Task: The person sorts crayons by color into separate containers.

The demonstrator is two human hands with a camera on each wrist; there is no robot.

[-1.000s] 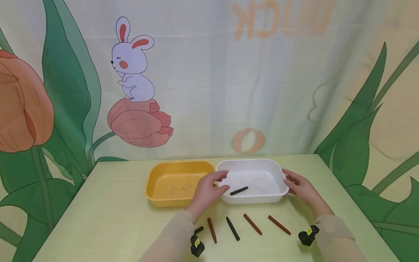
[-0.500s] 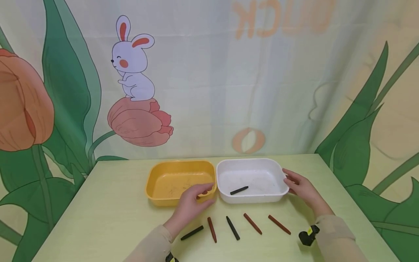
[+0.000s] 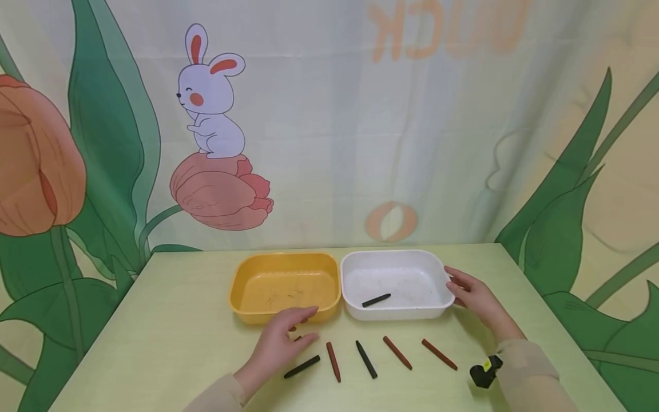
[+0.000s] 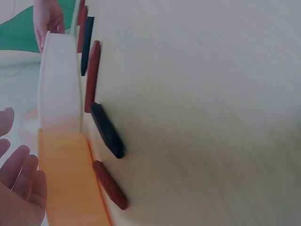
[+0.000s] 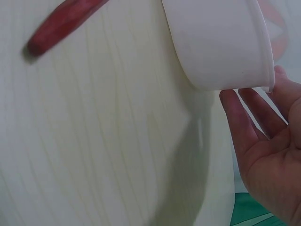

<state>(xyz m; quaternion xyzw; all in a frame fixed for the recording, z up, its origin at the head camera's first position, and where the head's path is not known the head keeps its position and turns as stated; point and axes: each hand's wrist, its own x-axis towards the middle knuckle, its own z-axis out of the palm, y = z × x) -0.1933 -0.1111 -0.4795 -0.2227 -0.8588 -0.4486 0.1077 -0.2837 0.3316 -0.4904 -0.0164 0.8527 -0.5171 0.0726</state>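
My left hand (image 3: pixel 275 343) hovers before the yellow tray (image 3: pixel 234 312), fingers parted and holding nothing. Just under its fingers lies a black crayon (image 3: pixel 302 367); a brown crayon (image 4: pixel 110 185) in the left wrist view is mostly hidden by the hand in the head view. At the right end of the white tray (image 3: pixel 399 313), my right hand (image 3: pixel 479 300) holds the rim, its fingertips against the outer wall in the right wrist view. One black crayon (image 3: pixel 376 300) lies inside the white tray.
In front of the trays lie a brown crayon (image 3: pixel 333 361), another black crayon (image 3: pixel 366 359) and two more brown crayons, all spaced apart on the pale table (image 3: pixel 154 343). The trays stand side by side. A printed curtain (image 3: pixel 319 114) hangs behind the table.
My left hand has drawn back from the white tray's left end, moving left and nearer, over the leftmost crayons. The right hand has stayed at the white tray.
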